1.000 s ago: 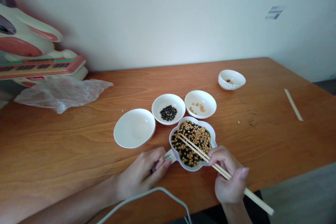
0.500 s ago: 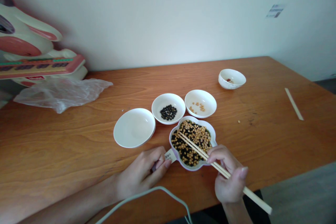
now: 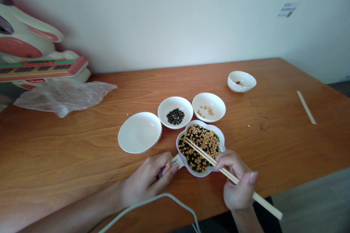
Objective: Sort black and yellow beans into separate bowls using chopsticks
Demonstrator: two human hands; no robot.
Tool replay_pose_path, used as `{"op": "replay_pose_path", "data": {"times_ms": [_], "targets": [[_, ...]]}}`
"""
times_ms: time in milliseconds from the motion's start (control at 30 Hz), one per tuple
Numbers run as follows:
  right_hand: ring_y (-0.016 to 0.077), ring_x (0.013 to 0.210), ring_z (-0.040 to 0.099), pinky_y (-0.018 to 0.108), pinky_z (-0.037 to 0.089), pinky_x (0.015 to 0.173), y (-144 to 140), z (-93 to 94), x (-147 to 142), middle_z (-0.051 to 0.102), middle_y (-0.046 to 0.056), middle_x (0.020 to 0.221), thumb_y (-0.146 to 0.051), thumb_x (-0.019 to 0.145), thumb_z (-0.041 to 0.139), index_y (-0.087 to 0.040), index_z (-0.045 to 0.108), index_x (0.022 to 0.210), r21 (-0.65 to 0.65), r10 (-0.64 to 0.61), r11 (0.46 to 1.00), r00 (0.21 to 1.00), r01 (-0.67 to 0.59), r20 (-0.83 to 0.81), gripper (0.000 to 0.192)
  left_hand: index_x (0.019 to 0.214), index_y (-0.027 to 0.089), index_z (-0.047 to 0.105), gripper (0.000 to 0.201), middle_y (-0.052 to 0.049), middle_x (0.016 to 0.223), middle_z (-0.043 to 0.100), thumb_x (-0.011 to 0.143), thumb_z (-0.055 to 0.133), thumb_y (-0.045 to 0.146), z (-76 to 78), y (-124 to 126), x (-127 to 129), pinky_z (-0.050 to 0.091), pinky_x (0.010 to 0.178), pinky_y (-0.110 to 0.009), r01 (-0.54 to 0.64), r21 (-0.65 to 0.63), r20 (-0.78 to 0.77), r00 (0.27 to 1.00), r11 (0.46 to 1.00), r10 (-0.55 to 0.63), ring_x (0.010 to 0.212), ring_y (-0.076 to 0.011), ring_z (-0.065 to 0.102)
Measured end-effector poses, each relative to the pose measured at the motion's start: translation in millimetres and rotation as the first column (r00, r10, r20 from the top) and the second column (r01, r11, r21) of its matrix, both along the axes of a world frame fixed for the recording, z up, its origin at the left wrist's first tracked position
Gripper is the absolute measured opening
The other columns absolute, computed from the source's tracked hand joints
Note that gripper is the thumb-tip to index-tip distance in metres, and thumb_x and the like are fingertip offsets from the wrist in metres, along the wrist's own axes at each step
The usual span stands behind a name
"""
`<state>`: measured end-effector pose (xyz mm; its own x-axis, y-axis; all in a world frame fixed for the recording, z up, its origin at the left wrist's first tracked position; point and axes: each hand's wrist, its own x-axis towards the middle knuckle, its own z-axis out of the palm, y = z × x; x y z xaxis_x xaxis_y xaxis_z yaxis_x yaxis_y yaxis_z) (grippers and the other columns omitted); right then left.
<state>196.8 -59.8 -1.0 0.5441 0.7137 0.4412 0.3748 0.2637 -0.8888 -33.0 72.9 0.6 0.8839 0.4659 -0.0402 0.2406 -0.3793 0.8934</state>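
The right hand (image 3: 237, 189) is gripping a pair of pale wooden chopsticks (image 3: 218, 167), fingers closed round the shafts; the tips are lying in the mixed beans of a white flower-shaped dish (image 3: 201, 148) near the front edge of the wooden bench (image 3: 68, 145). The beans in it are yellow and black, mixed together. The left hand (image 3: 147, 182) is resting on the bench just beside the dish's left rim, fingers curled, pinching a small white label (image 3: 175, 161) that is touching the dish.

Behind the dish three round white bowls are standing in a row: an empty white bowl (image 3: 139, 132) to the left, a white bowl holding black beans (image 3: 175, 107) in the middle, and a white bowl holding a few yellow beans (image 3: 209, 106) to the right. A smaller white bowl (image 3: 241, 81) is sitting well apart toward the far right corner. A single loose wooden stick (image 3: 306, 107) is lying near the right edge. A crumpled clear plastic bag (image 3: 64, 96) is lying at the far left.
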Motion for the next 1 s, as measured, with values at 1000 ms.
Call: {"op": "replay_pose_path", "data": {"times_ms": [1000], "targets": [[0.0224, 0.070, 0.060, 0.037, 0.045, 0.061, -0.3, -2.7, -0.1, 0.063, 0.006, 0.071, -0.071, 0.104, 0.016, -0.022, 0.067, 0.072, -0.024, 0.012, 1.000, 1.000, -0.011, 0.026, 0.077, 0.083, 0.022, 0.042, 0.027, 0.004, 0.076, 0.049, 0.107, 0.051, 0.028, 8.3, -0.5, 1.1, 0.034, 0.059, -0.025, -0.027, 0.026, 0.012, 1.000, 0.999, 0.027, 0.064, -0.0101, 0.039]]}}
